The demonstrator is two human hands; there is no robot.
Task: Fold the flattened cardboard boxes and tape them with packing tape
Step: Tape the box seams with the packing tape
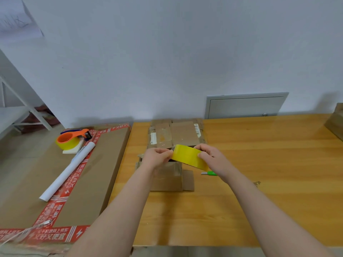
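Observation:
A yellow roll of packing tape (188, 156) is held above the wooden table (259, 164), between both hands. My left hand (156, 157) pinches its left edge and my right hand (211, 158) grips its right side. Just below the hands stands a small folded cardboard box (168, 178) with a flap sticking out to the right. Behind it, several flattened cardboard boxes (178, 133) lie stacked against the wall.
A green utility knife (209, 173) lies right of the small box. On a large flat carton (104, 164) with red tape at left sit an orange tape dispenser (72, 138) and a white paper roll (68, 169). Another carton (336, 121) is at far right.

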